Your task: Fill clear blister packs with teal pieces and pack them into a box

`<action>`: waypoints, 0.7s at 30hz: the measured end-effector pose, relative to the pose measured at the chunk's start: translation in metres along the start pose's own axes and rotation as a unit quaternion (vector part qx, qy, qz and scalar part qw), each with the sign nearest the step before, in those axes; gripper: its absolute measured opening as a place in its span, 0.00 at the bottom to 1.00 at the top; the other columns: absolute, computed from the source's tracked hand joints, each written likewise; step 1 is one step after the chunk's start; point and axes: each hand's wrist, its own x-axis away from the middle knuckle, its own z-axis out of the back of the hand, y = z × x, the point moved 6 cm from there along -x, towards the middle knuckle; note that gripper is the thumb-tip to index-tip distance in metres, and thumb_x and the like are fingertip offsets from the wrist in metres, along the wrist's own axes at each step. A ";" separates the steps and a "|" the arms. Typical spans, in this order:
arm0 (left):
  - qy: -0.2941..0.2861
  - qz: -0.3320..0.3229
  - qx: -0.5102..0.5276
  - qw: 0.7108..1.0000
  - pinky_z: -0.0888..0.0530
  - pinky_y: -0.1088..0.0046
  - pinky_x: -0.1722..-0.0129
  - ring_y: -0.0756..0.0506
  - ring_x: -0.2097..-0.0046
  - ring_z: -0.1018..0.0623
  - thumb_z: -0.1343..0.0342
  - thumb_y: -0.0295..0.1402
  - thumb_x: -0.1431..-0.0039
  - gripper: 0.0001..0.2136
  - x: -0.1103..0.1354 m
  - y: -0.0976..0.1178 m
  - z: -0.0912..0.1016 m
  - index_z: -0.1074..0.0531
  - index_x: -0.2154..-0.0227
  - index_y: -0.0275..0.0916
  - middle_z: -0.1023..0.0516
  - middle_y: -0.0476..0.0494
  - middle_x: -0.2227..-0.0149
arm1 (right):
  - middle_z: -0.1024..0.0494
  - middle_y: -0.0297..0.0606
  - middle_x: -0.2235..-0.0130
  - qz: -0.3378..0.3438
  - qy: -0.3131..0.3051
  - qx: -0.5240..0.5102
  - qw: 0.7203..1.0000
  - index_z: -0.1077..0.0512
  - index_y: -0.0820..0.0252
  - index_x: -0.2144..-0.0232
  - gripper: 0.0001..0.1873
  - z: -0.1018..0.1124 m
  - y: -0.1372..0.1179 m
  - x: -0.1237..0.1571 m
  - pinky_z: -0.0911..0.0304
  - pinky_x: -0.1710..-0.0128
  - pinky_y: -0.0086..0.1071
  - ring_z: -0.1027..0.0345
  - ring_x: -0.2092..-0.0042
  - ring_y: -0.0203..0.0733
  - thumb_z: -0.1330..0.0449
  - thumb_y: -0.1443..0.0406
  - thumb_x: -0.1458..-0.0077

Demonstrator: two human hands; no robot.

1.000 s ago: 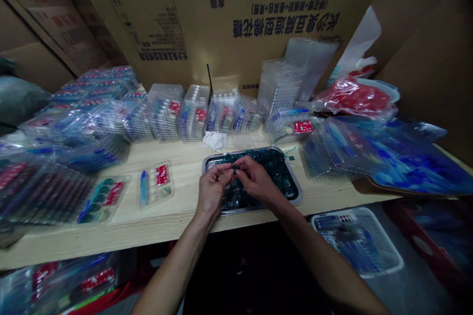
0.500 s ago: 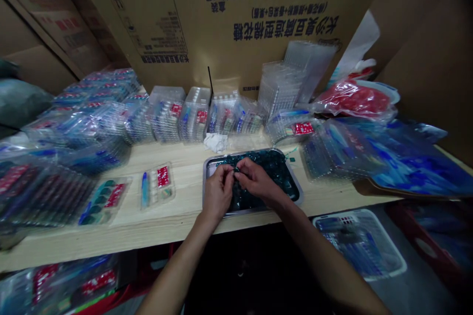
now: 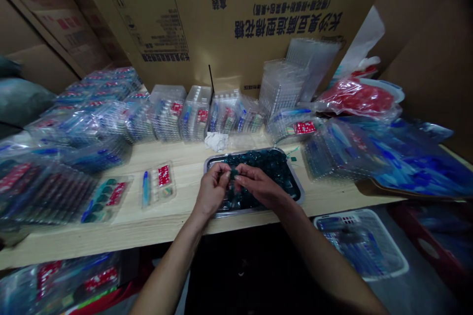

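Observation:
My left hand (image 3: 211,191) and my right hand (image 3: 261,186) meet over a metal tray (image 3: 236,213). A small dark green piece (image 3: 234,174) is pinched between the fingertips of both hands; its exact kind is too small to make out. Glossy dark green pieces (image 3: 275,167) fill much of the tray under my hands. Left of the tray, a clear plastic pack (image 3: 154,194) lies flat with a blue pen-like item, a red patterned packet and pale pieces in it. Beside that is another clear pack (image 3: 105,201) with dark green rounds in its compartments.
Stacks of filled clear packs (image 3: 48,192) crowd the left and the back. Empty clear trays (image 3: 283,83) stand before a large cardboard box (image 3: 210,54). To the right are a red-filled bag (image 3: 360,98) and blue packets (image 3: 414,167). A white basket (image 3: 364,241) sits below the table edge.
My hands have drawn slightly apart, and the dark green piece shows more between the fingertips. The left hand has shifted a little to the left.

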 end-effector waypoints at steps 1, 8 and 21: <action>0.010 0.004 0.008 1.000 0.34 0.76 0.73 0.51 0.74 0.31 0.38 0.40 0.45 0.10 0.000 -0.001 0.001 0.31 0.67 0.40 0.31 0.53 0.75 | 0.30 0.30 0.72 -0.002 0.009 -0.002 1.000 0.33 0.57 0.71 0.22 0.000 0.002 -0.001 0.41 0.62 0.32 0.36 0.67 0.38 0.35 0.46 0.48; 0.054 0.110 0.154 0.980 0.27 0.78 0.66 0.52 0.70 0.25 0.29 0.43 0.54 0.19 0.005 -0.011 0.005 0.22 0.63 0.35 0.22 0.48 0.70 | 0.34 0.27 0.75 0.038 0.135 0.158 0.977 0.34 0.57 0.74 0.11 0.009 0.015 -0.004 0.46 0.70 0.29 0.42 0.72 0.35 0.40 0.58 0.47; 0.130 0.041 -0.044 0.990 0.27 0.75 0.65 0.50 0.68 0.24 0.31 0.32 0.54 0.09 -0.013 -0.020 0.072 0.20 0.68 0.37 0.20 0.47 0.69 | 0.26 0.46 0.56 0.055 0.179 0.546 0.817 0.29 0.61 0.49 0.18 0.034 -0.004 0.015 0.35 0.53 0.39 0.31 0.56 0.47 0.50 0.72 0.39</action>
